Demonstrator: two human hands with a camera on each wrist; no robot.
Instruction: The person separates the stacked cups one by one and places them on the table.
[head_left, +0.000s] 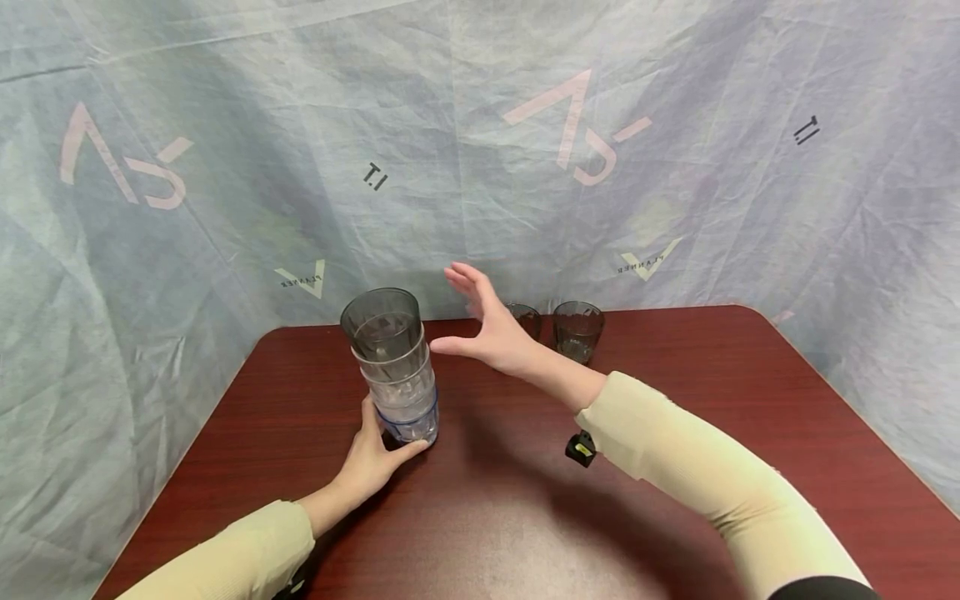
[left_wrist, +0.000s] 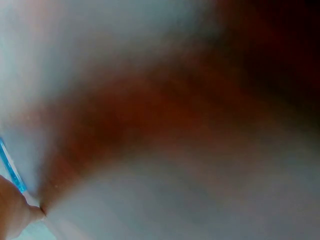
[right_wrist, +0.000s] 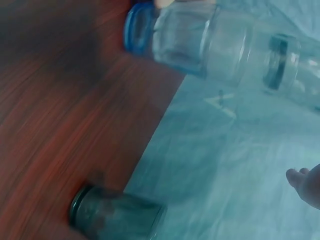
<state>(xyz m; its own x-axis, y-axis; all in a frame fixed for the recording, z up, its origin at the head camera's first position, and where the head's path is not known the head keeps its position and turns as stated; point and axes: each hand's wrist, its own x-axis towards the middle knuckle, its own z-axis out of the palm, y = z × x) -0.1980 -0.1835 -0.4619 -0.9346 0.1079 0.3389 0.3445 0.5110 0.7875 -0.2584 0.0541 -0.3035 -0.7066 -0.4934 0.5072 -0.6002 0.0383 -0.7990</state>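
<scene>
Curling round the foot of a tall stack of nested tumblers, the nearer of the two hands, the left hand, grips it low by a blue band, toward the left of the bench; from here I can't tell whether the base touches the wood. The right hand is spread wide and grips nothing, its thumb right beside the stack's upper part. I'd expect that stack to be stiff, slick, rather top-heavy, and breakable if it is glass; a low hold bears the weight, and a second would suit the smoky top tumbler, below its rim. Farther back stand two dark tumblers, one partly hidden behind the right hand, before a hanging cloth.
</scene>
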